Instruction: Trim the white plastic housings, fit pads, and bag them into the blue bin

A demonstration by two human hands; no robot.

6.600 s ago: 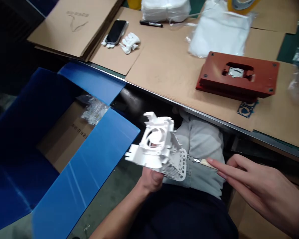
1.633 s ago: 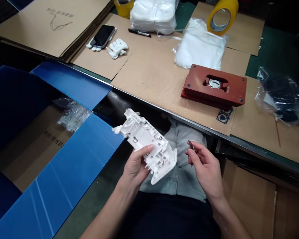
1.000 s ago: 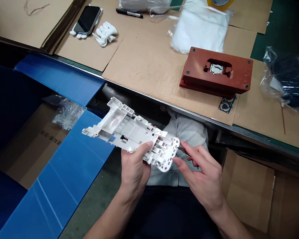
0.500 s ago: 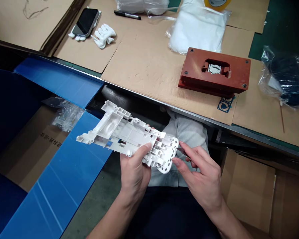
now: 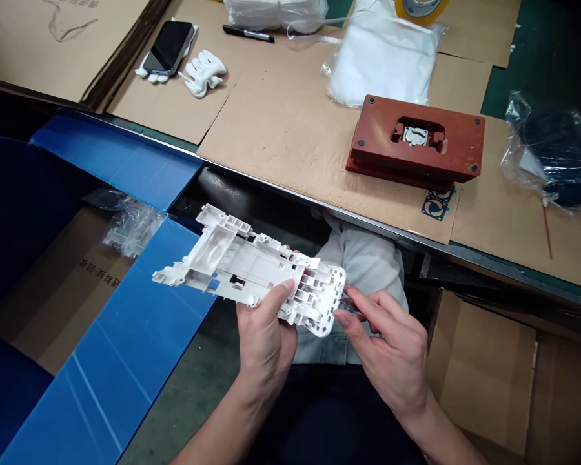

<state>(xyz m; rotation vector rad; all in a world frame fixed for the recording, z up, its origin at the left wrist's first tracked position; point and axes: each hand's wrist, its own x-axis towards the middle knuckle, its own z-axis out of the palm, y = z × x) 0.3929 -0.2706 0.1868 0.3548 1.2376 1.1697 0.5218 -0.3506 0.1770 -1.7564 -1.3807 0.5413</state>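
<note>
While the left hand (image 5: 264,336) clamps the white frame (image 5: 252,268), a blue box (image 5: 140,336) sits just beside.

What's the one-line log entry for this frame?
left hand: grips white plastic frame | right hand: holds small blade at frame's rounded end | red fixture block: on bench

My left hand (image 5: 265,336) is raised in front of my lap, palm turned toward me, the thumb laid flat across the top and the other fingers curled underneath in a firm clasp. Its bare forearm runs down and to the left, out of the bottom of the view. My right hand (image 5: 392,349) sits just beside it, back up, index finger stretched toward the left hand, thumb and remaining fingers pinched together. Its wrist angles away to the lower right.
</note>
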